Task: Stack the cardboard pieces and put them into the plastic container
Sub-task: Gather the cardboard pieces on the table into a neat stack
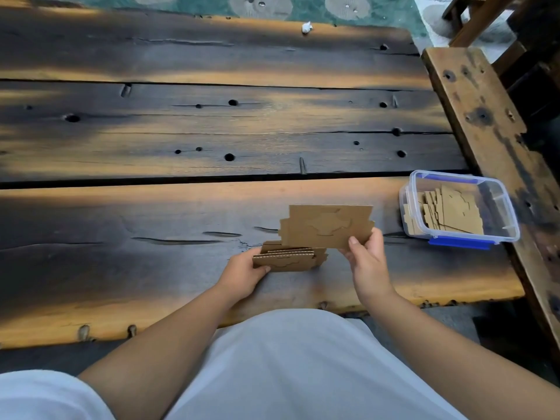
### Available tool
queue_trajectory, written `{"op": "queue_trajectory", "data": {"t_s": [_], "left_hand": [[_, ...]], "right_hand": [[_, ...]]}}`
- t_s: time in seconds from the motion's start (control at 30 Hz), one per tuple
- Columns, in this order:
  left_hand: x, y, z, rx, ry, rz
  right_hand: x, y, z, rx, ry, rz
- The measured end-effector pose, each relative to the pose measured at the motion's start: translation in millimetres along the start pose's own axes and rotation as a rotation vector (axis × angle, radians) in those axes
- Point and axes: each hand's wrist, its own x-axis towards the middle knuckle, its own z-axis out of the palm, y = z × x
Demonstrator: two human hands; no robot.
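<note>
My left hand (pixel 242 275) grips a small stack of brown cardboard pieces (pixel 288 259) by its left end, resting low on the dark wooden table (pixel 151 222). My right hand (pixel 365 257) pinches the lower right corner of a larger flat cardboard piece (pixel 327 225), held upright just behind and above the stack. To the right stands a clear plastic container (pixel 503 207) with blue clips, lid off, with several cardboard pieces (pixel 454 210) leaning inside it.
A rough wooden bench or beam (pixel 485 116) runs along the table's right side, just behind the container. A small white scrap (pixel 306 27) lies at the table's far edge. The table's near edge is close to my body.
</note>
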Motion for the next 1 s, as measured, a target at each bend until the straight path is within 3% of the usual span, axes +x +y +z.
{"op": "queue_trajectory", "data": {"t_s": [0.1,0.3,0.5,0.67,0.87,1.0], "left_hand": [[0,0,0,-0.006,0.008,0.000],[0,1,-2,-0.003,-0.029,0.023],[-2,-1,-5,-0.017,-0.047,0.029],[-3,-2,-10,-0.023,-0.084,0.009],[-3,-3,-15,-0.037,-0.165,-0.008],[-3,-4,-14,-0.047,-0.219,-0.015]], "right_hand": [[-3,5,-11,0.016,0.042,0.034],[-15,53,-25,-0.435,0.037,0.249],[-4,81,-12,-0.909,0.035,0.210],[4,73,-9,-0.808,-0.010,0.213],[16,73,-9,-0.941,-0.154,0.055],[20,73,-10,-0.946,-0.169,0.067]]}}
